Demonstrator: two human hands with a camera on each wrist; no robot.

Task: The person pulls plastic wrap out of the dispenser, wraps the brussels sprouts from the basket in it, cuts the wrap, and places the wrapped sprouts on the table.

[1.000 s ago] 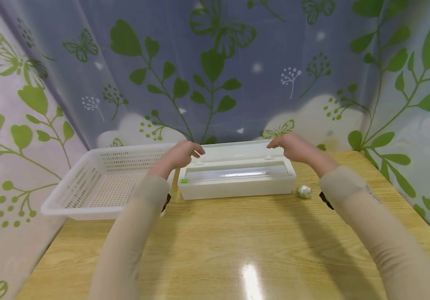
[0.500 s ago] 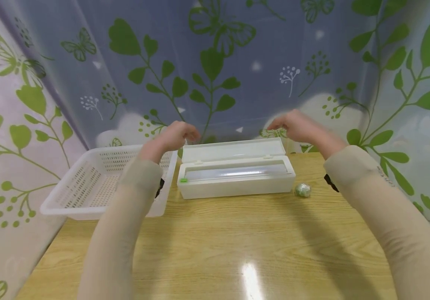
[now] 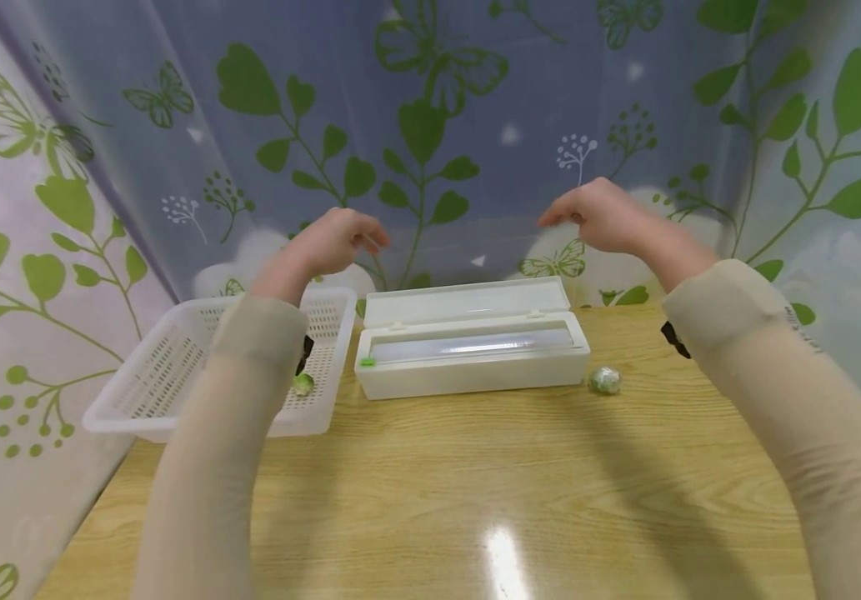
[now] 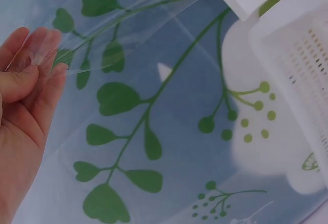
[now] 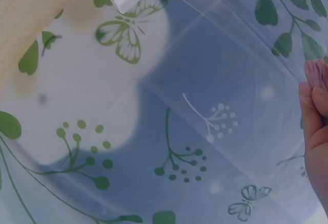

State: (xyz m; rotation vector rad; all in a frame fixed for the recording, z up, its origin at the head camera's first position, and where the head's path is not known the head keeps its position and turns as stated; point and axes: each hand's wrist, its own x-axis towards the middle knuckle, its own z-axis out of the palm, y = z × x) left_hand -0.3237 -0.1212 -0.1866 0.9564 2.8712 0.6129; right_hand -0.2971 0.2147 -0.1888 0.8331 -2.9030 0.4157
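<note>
My left hand is raised behind the basket, and its thumb and fingers pinch the edge of clear cling film. To the right my right hand grips the film's other corner, as the right wrist view shows at its fingertips. The sheet stretches from the white cling film dispenser, whose lid stands raised at the back. A film roll shows inside. Right of the dispenser lies a small green ball wrapped in film.
A white perforated basket stands left of the dispenser, partly hidden by my left sleeve. In it sits a small green-white ball, perhaps a Brussels sprout. A patterned curtain hangs close behind the wooden table.
Both hands have risen from the dispenser's lid, drawing the film upward, and have moved slightly apart. The green-white ball in the basket has come into view from behind the left sleeve.
</note>
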